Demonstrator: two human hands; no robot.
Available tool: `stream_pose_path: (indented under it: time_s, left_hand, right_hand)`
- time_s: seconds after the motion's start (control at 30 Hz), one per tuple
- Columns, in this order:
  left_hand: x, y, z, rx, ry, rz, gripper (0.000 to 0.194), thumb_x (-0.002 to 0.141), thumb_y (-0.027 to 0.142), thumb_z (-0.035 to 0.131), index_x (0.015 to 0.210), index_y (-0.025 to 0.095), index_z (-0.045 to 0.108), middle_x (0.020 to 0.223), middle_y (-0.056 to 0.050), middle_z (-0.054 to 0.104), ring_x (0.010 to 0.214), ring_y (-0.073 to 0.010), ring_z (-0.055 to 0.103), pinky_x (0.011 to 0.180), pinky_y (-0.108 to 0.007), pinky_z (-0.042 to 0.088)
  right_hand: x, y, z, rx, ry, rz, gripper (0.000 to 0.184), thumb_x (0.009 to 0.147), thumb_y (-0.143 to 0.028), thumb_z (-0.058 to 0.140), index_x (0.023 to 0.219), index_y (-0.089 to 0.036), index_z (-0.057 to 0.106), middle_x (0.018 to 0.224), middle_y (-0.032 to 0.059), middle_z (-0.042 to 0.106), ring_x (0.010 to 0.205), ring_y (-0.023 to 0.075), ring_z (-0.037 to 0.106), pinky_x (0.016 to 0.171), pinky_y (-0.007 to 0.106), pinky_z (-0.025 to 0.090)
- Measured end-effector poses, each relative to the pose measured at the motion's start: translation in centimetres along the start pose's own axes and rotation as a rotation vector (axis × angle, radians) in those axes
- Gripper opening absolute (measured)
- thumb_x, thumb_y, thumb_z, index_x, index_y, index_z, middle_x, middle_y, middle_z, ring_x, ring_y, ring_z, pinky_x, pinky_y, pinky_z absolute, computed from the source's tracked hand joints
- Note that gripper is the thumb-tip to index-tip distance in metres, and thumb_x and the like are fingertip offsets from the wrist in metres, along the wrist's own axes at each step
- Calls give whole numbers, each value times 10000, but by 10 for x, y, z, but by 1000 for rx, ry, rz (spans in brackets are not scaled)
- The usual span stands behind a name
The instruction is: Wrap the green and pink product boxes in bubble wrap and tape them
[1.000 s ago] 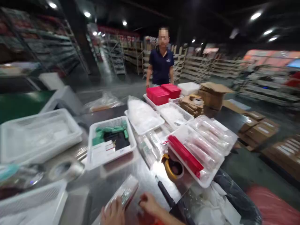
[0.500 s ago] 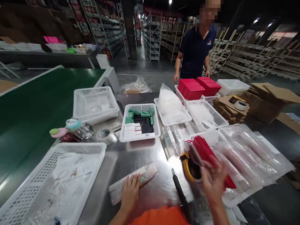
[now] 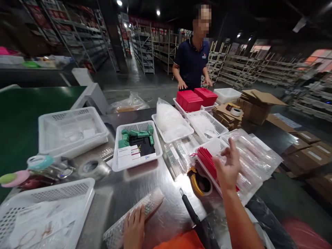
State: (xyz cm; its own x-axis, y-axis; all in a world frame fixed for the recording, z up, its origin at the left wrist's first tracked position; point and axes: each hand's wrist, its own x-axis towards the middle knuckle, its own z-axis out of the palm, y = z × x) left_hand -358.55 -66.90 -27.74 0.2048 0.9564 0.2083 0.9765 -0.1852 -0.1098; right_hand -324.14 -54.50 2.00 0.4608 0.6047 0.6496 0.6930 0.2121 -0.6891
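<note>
My left hand (image 3: 134, 226) lies flat, fingers out, on a long bubble-wrapped packet (image 3: 135, 218) at the near edge of the steel table (image 3: 124, 186). My right hand (image 3: 228, 167) hovers with spread fingers and nothing in it, over a white tray (image 3: 233, 173) that holds a stack of red envelopes (image 3: 207, 162) and clear-wrapped packets (image 3: 255, 154). A yellow tape dispenser (image 3: 198, 180) and a black-handled knife (image 3: 193, 214) lie between my hands.
White baskets (image 3: 72, 129) stand around, one with green and black items (image 3: 137, 140). Tape rolls (image 3: 92, 167) lie at the left beside a green conveyor (image 3: 23, 114). A person in a dark shirt (image 3: 193, 64) stands across the table behind red boxes (image 3: 195, 98). Cardboard boxes (image 3: 255, 103) sit to the right.
My right hand has risen and moved farther over the tray, with its fingers spreading. The left hand stays on the bubble-wrapped packet. The view has shifted slightly.
</note>
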Motion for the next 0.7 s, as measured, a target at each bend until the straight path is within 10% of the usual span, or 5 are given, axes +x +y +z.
stream_pose_path:
  time_s: [0.37,0.7]
  left_hand:
    - [-3,0,14,80,188,52,597,708,17,537,1207,277,738,1235,-57,734,1128,-279,670,1018,-476,529]
    - [-2,2,-2,52,142,30,607,736,-5,474,1238,231,718,1248,-84,724,1157,-282,651,1058,-497,502]
  right_hand:
    - [103,25,29,-669,167,-334,913,882,-769,404,1417,-38,521,892,103,465,862,281,437,834,459,379]
    - [110,19,19,-730,257,-484,840,891,-742,458,1384,-68,549,866,94,483,816,253,432,782,429,381]
